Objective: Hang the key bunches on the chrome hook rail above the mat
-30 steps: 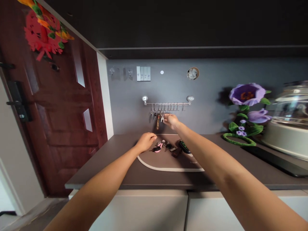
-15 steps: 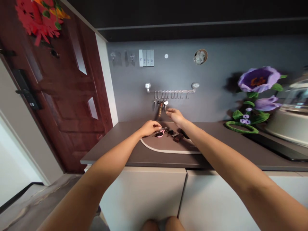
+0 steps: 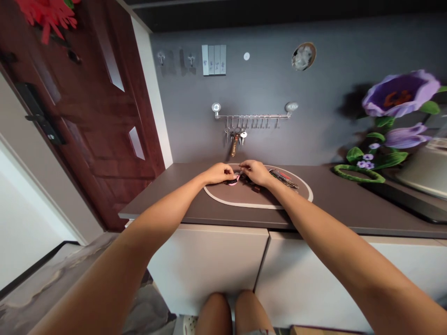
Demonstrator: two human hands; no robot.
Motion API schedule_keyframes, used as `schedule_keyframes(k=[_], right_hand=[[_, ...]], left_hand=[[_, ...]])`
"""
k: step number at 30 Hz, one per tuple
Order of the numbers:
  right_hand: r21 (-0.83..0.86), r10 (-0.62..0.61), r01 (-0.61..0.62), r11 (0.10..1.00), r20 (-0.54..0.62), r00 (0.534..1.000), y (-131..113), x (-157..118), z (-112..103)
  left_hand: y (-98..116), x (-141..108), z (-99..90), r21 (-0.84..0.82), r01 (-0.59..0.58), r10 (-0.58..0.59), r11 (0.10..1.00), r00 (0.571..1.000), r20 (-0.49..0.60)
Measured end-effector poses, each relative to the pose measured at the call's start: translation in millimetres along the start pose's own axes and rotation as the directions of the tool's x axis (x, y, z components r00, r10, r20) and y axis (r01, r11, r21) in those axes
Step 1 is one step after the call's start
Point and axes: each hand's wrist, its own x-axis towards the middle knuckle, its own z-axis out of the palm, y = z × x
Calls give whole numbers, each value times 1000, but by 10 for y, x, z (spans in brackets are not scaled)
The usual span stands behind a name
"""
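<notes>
Low over an oval mat (image 3: pixel 226 197), my left hand (image 3: pixel 219 173) has its thumb and fingers closed on a bunch of keys with a pink strap (image 3: pixel 233 181). Beside it, my right hand (image 3: pixel 255 172) reaches down among other keys with its fingers curled together. Whatever lies between those fingertips is hidden. A small dark brown key piece (image 3: pixel 256 189) shows below the right hand. On the wall above, a metal hook rail (image 3: pixel 254 116) carries several keys on its left hooks, among them a brown key tag (image 3: pixel 234 145) and a white-headed key (image 3: pixel 243 135).
A pile of slim tools or keys (image 3: pixel 284 178) with a red piece lies on the mat's right. Purple artificial flowers (image 3: pixel 401 100) and a black tray (image 3: pixel 405 202) occupy the counter's right. A dark red door (image 3: pixel 104 139) stands left; the counter's front edge (image 3: pixel 209 222) runs nearby.
My right hand has come down from beside the hanging keys to the keys on the mat. The left hand stays by the pink strap. The view has tilted downward.
</notes>
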Motion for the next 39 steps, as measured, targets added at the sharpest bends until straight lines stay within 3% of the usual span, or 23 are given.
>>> schedule_keyframes(k=[6, 13, 27, 33, 39], right_hand=[[-289, -36, 87, 953, 176, 984, -48, 11, 3], [-396, -71, 153, 905, 216, 974, -76, 52, 7], [-282, -148, 202, 938, 200, 969, -137, 54, 77], [-129, -136, 150, 980, 110, 985, -151, 44, 107], [30, -59, 58, 998, 25, 998, -254, 18, 77]], left_hand=[[-17, 7, 2, -56, 26, -24, 998, 999, 26], [-20, 14, -10, -104, 65, -66, 992, 998, -2], [-19, 42, -52, -361, 25, -112, 932, 968, -223], [-45, 80, -68, -456, -48, -111, 889, 943, -315], [-67, 109, -64, -578, -79, -140, 812, 935, -325]])
